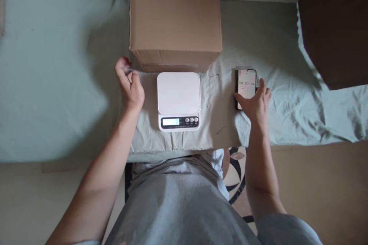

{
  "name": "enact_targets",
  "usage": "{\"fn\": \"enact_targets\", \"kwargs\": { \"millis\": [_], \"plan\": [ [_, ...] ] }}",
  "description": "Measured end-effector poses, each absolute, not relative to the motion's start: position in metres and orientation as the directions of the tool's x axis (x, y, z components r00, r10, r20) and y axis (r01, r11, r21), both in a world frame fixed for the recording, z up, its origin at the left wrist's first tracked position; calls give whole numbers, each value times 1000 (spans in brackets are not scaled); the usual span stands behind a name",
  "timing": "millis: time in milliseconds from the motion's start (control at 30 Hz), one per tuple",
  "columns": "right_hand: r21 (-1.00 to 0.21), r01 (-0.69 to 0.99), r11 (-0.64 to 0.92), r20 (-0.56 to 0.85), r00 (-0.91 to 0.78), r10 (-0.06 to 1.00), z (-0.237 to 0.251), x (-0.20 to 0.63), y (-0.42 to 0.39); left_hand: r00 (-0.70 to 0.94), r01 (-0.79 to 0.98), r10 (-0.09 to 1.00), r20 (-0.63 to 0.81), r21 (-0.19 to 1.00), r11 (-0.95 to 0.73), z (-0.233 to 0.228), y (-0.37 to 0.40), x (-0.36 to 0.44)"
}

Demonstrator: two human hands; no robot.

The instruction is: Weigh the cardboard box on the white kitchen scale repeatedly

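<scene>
Resting on the pale green cloth (pixel 57 84) at the left middle of the frame, the left hand (pixel 130 86) sits with its fingers (pixel 123 65) loosely curled and holding nothing. The fingertips are just beside the lower left corner of the brown cardboard box (pixel 175 26), but I cannot tell if they touch it. The box stands in the upper middle of the frame, closed and flat on top.

Right below the box, in the middle of the frame, is a white kitchen scale (pixel 178 99). Its top plate has nothing on it. A small lit screen and three round buttons run along its near edge. The scale sits just beside the box and a little apart from the left hand.

Further right, a phone (pixel 246 84) lies flat on the cloth with its screen lit and showing timer numbers. The right hand (pixel 255 103) lies open at the phone's lower right, with the thumb on the bottom edge of the phone and the fingers spread beside it, gripping nothing.

A dark brown thing (pixel 336 26) fills the upper right corner of the frame.
</scene>
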State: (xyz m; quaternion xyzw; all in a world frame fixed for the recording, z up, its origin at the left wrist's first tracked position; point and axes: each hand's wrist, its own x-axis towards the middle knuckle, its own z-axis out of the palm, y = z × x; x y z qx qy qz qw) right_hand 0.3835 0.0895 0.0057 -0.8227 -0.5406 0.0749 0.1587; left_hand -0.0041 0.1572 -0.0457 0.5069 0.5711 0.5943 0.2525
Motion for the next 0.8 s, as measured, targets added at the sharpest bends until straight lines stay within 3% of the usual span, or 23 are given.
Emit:
{"fn": "enact_targets", "kwargs": {
  "millis": [467, 700, 800],
  "plan": [
    [-321, 883, -343, 80, 386, 919, 5, 383, 90, -385, 296, 863, 328, 929, -222, -58, 160, -10],
    [-320, 887, -334, 72, 374, 925, 7, 381, 88, -371, 243, 890, 266, 952, -184, -57, 160, -10],
    [-374, 888, -268, 127, 335, 934, 20, 367, 87, -390, 275, 877, 280, 945, -179, -54, 159, -6]
  ]
}}
